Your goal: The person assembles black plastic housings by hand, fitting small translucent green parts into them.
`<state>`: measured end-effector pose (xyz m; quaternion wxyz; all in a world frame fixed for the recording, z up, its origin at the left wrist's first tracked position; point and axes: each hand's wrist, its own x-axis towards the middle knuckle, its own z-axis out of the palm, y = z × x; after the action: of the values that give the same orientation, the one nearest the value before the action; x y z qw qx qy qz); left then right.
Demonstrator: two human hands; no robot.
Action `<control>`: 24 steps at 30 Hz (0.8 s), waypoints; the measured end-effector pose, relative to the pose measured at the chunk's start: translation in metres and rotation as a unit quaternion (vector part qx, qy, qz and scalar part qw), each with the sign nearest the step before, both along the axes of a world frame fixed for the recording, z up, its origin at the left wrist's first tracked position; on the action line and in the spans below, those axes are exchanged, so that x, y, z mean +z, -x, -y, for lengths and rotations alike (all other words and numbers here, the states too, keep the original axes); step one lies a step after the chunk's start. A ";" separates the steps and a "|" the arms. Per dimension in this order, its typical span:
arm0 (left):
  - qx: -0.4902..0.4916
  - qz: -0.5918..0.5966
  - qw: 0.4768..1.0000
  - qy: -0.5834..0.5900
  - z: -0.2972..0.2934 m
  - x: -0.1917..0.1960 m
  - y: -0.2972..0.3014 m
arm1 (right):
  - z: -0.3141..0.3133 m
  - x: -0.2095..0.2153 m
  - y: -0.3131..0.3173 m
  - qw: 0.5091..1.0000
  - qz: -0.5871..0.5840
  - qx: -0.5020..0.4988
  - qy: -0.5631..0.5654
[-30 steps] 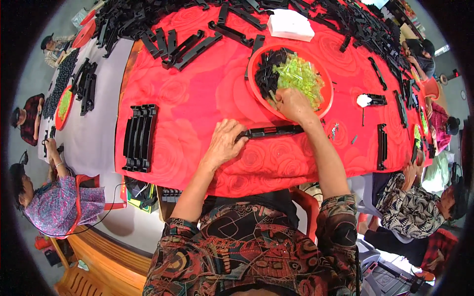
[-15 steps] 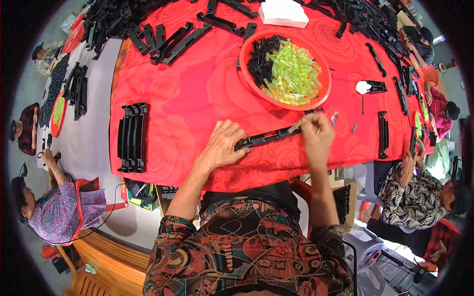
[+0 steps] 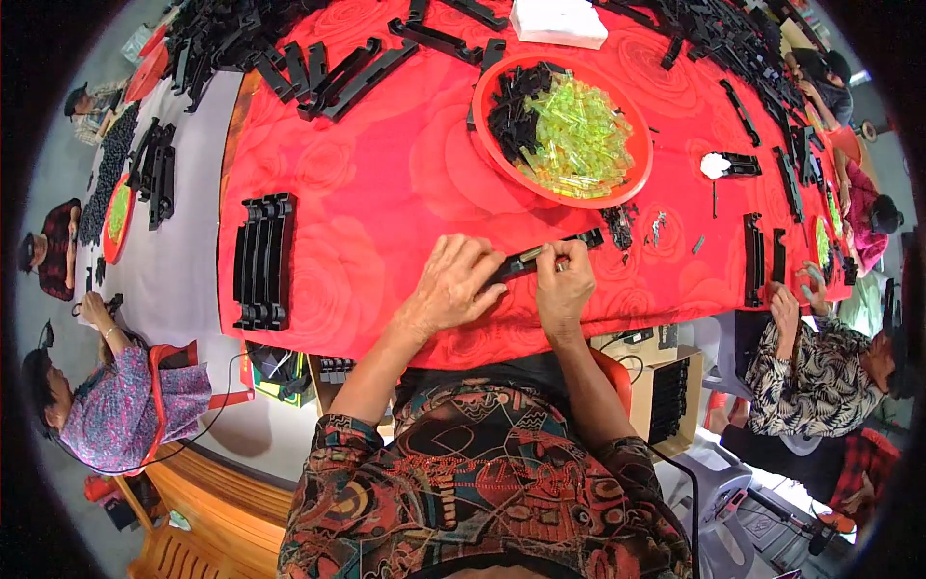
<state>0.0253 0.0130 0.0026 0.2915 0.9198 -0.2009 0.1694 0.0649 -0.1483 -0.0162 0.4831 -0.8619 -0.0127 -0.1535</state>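
Note:
A long black plastic strip (image 3: 546,252) lies on the red tablecloth (image 3: 386,183) near the table's front edge. My left hand (image 3: 450,286) presses down on the strip's left part and covers it. My right hand (image 3: 564,283) pinches the strip near its middle with the fingertips. Whether a small piece sits under those fingertips is hidden. The strip's right end pokes out toward a little heap of small black parts (image 3: 617,226).
A red bowl (image 3: 632,183) holds yellow-green clear pieces (image 3: 577,140) and black pieces (image 3: 511,111). A stack of black strips (image 3: 261,261) lies at the left. More black strips cover the far edge. Other people sit at the right (image 3: 810,357) and at the left table (image 3: 106,405).
My right hand came back from the red bowl to the black strip and now pinches it. My left hand stayed on the strip. The head view shifted a little.

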 end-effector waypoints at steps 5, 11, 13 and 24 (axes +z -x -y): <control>-0.005 0.066 0.996 -0.060 0.016 -0.007 -0.001 | 0.004 -0.004 -0.001 0.999 0.021 0.024 0.043; 0.003 0.014 0.995 -0.094 0.021 -0.011 -0.003 | 0.005 0.005 -0.002 0.989 0.038 0.043 0.135; 0.007 0.009 0.995 -0.095 0.021 -0.012 -0.003 | 0.004 0.013 -0.002 0.986 0.055 0.047 0.151; 0.032 -0.001 0.995 -0.092 0.028 -0.013 -0.006 | 0.020 0.016 0.001 0.941 0.037 0.162 0.295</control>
<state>0.0309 -0.0148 -0.0104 0.1999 0.9489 -0.1857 0.1585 0.0637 -0.1682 0.0001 0.2250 -0.9457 -0.2144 -0.0946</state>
